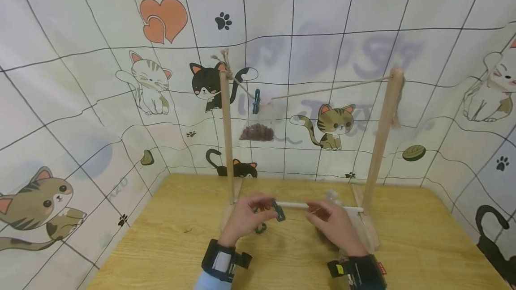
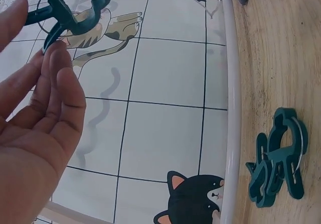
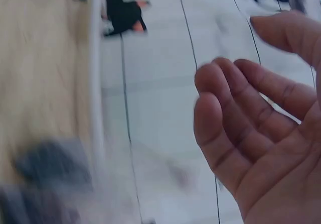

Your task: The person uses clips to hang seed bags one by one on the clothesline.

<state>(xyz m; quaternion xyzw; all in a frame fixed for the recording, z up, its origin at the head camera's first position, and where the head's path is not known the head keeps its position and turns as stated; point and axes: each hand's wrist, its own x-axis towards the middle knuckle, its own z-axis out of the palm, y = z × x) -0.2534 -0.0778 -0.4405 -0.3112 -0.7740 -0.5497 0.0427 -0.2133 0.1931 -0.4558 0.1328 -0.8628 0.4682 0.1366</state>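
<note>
Between its thumb and fingertips, my left hand (image 1: 248, 216) pinches a dark green clothespin (image 1: 278, 211), whose looped jaws point away from the fingers in the left wrist view. On the wooden table below it lie more green clothespins (image 2: 288, 156). My right hand (image 1: 332, 225) hovers to the right with its fingers loosely bent; the right wrist view shows nothing between them. Beyond both hands a clear bag (image 1: 257, 132) of brown contents hangs from a rope (image 1: 330, 89), with a green clothespin (image 1: 256, 102) at its top.
A wooden stand's left post (image 1: 227, 138) and right post (image 1: 382, 142) carry the rope. A white crossbar (image 1: 296, 205) joins them low down. Bags with dark contents (image 3: 52, 163), blurred, lie on the table near the right hand. Cat-patterned sheeting (image 1: 274, 53) surrounds the table.
</note>
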